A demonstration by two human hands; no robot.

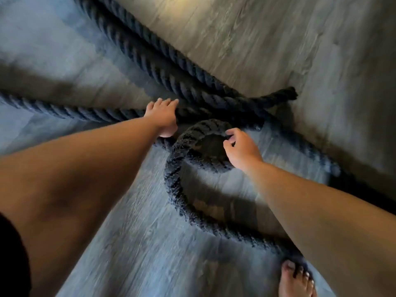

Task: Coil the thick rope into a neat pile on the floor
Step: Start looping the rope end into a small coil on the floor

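**A:** What is the person wearing?

**B:** Little of it shows. A patch of black cloth (12,260) sits at the lower left edge, next to the left arm. I cannot tell whether it is a sleeve or another garment.

**A:** And the arms themselves?

**B:** The left forearm (96,168) and the right forearm (321,211) are uncovered down to the wrist. The left hand (162,116) and the right hand (240,146) are bare too.

**A:** Anything lower down?

**B:** One bare foot (296,281) at the bottom right, cut off by the edge, with the biggest toe on its left side. The toenails look pale, but the blur hides whether they are painted.
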